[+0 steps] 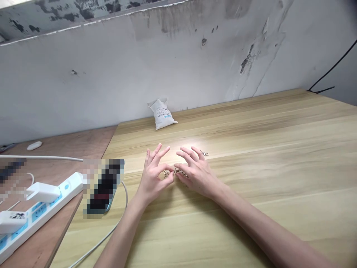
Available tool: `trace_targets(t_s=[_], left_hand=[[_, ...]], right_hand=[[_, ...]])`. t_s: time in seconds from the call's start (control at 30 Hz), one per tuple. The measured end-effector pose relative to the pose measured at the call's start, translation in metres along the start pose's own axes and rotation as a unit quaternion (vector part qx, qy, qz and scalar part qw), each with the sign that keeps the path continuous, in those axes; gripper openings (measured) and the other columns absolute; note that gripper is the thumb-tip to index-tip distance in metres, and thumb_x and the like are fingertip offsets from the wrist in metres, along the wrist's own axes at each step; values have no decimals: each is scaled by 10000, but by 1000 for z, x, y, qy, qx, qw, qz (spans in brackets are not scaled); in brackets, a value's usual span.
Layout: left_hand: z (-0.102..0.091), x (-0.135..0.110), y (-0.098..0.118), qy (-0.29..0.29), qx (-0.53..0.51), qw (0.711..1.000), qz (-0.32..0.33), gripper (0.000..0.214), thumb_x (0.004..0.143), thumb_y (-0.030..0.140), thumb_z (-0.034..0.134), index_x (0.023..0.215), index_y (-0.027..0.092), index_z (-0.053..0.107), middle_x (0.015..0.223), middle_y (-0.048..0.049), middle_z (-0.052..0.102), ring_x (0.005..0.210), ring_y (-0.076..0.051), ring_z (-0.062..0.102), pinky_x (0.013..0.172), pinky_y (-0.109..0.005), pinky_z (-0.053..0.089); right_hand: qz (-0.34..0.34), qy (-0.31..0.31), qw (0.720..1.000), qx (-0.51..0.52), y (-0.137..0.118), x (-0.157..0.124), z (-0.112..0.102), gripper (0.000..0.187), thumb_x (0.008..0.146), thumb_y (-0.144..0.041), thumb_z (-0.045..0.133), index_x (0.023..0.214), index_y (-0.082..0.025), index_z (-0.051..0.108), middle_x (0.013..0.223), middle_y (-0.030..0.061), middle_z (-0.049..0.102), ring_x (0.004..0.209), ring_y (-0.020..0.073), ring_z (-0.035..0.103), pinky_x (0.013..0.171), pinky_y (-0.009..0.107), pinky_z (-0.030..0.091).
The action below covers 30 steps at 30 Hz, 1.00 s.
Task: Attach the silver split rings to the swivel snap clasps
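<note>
Over the wood-grain tabletop, by a stained wall, I had left grip and right grip clamped on small metal hardware, inward of the left edge.

Packet behind fingers, power strip left

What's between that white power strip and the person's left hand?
In the head view, a pixelated phone-like object and a white cable lie between the power strip and left hand.

A small shiny metal piece was held between the left hand and right hand, near metal rings, a silvery clasp lying farther back.
</note>
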<state>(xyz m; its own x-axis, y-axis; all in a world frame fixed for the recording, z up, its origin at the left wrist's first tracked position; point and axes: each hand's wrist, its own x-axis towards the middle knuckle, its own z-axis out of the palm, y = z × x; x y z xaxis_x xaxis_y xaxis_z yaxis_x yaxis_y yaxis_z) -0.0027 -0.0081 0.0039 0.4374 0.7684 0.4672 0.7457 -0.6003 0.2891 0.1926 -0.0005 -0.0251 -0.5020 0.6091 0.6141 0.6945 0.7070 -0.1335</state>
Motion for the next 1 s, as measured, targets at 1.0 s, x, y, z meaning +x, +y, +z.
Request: trace_targets(t_s=[1.0], left_hand=[[3, -3, 0, -33, 56, 998, -7, 106, 816, 184, 593, 734, 229, 644, 1450, -27, 506, 1425, -295, 332, 1171, -642, 171]], right_hand=[[-77, 74, 994, -40, 6, 1, -6, 170, 915, -104, 536, 834, -209, 643, 1177, 63, 658, 1279, 212, 501, 1166, 498, 257]])
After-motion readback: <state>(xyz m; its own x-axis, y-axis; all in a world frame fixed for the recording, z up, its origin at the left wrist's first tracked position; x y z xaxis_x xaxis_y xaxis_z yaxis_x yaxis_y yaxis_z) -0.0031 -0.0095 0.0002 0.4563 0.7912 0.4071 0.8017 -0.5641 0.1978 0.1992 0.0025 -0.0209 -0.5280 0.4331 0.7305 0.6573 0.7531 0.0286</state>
